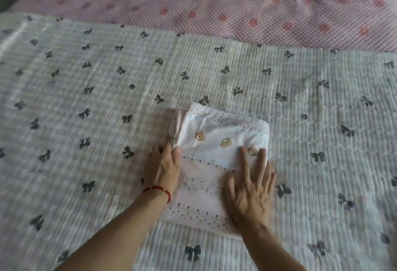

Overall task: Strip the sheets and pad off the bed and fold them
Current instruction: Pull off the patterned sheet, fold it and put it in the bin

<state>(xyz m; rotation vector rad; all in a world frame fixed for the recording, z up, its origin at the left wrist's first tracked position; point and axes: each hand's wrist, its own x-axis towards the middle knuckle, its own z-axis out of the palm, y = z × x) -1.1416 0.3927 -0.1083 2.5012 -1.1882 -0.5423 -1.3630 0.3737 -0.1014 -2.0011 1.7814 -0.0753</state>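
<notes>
Pink-and-white sheet [217, 163] sat folded into a compact rectangle on the pad [86, 98], near its front middle. Right hand [249, 186] lay flat on the sheet's right half, fingers straight, pressing. Left hand [164, 166] was at the sheet's left edge, fingers seemingly curled on the loose layers there; motion blur, so grip not certain. Judgement: final flatten-and-square step. Best done by holding the right palm down as anchor while the left tucks the splayed layers flush. Pad lay bare all round the sheet, so sliding room was ample. Behind the sheet, pink bedding [257, 14] bordered the pad's far edge.
</notes>
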